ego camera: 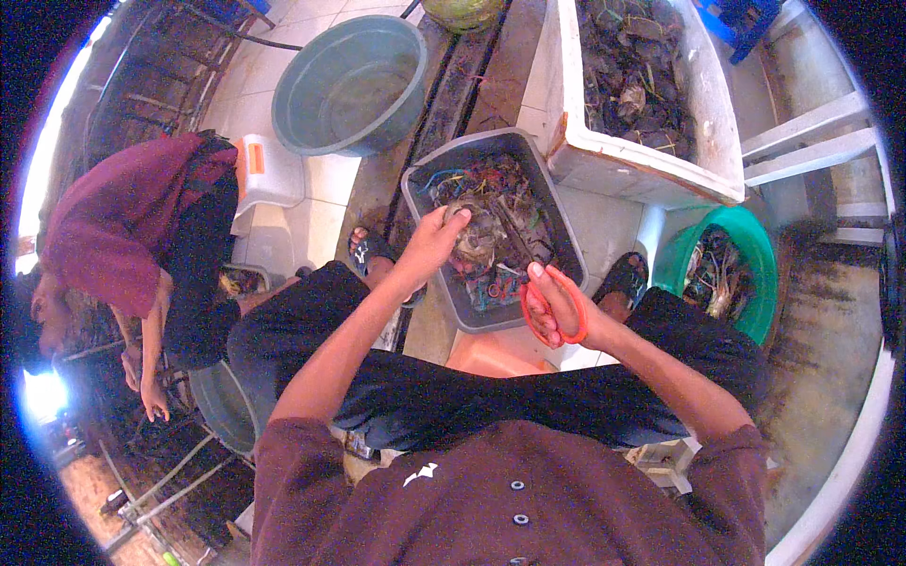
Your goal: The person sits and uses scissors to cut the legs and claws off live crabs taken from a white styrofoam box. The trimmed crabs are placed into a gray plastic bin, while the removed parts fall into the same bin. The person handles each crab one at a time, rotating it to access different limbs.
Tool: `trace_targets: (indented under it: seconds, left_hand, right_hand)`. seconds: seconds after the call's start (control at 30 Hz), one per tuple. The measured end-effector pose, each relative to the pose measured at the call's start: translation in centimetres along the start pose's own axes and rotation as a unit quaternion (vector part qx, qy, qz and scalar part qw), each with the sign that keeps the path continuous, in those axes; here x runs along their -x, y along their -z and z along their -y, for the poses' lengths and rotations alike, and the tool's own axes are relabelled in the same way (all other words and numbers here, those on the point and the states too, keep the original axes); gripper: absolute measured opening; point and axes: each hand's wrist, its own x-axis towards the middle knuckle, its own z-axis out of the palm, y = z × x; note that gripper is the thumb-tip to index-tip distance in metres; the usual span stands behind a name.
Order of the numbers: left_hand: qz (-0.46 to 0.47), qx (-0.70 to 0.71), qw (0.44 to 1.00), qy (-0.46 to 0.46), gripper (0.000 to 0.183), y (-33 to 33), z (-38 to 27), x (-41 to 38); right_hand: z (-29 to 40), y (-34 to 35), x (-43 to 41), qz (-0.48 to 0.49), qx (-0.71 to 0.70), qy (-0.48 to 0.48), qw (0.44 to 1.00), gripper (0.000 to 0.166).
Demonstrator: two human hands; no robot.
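Observation:
My left hand (437, 237) grips what looks like a crab (476, 244), pale on the side facing me, above a grey plastic tub (488, 327). In my right hand (555, 301) is a pair of scissors (514, 230) with orange-red handles. Their dark blades point up and left, beside the crab; whether they touch it is hard to tell. Cut-looking coloured strings (495, 289) and more dark crab-like bodies lie in the tub between my feet.
At upper right stands a white foam box (637, 177) of dark, string-tied crabs. A green basin (764, 276) with more contents sits by my right leg. Beyond the tub, at upper left, is a round grey-green basin (347, 85). Another person (120, 219) bends over at left.

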Motion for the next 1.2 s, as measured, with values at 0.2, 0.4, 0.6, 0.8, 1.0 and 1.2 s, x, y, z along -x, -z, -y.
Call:
trace_targets:
  seconds: [0.2, 0.4, 0.6, 0.8, 1.0, 1.2]
  left_hand:
    - [-0.009, -0.048, 0.998, 0.035, 0.035, 0.9, 2.8, -1.1]
    - [0.069, -0.019, 0.996, 0.061, 0.035, 0.2, 4.3, -0.4]
    - [0.103, -0.039, 0.992, 0.063, 0.039, -0.5, 5.1, -0.4]
    - [0.070, -0.125, 0.990, 0.011, 0.037, 0.6, 2.4, -0.5]
    - [-0.040, -0.173, 0.966, -0.186, 0.033, 7.6, -8.3, 1.0]
    - [-0.188, -0.268, 0.928, -0.178, 0.036, 16.6, -17.6, 10.2]
  right_hand:
    - [1.5, 0.4, -0.2, -0.080, -0.001, -0.013, 0.997, 0.057]
    - [3.6, 0.1, 0.2, -0.162, -0.019, -0.002, 0.987, 0.056]
    - [5.7, 0.3, 0.6, -0.193, -0.064, 0.017, 0.979, 0.055]
    - [8.7, 1.6, 1.0, -0.187, -0.051, 0.104, 0.975, 0.053]
    - [12.0, 2.0, 2.7, -0.185, -0.029, 0.206, 0.960, 0.054]
    - [13.3, 1.9, 3.5, -0.226, -0.056, 0.215, 0.948, 0.052]
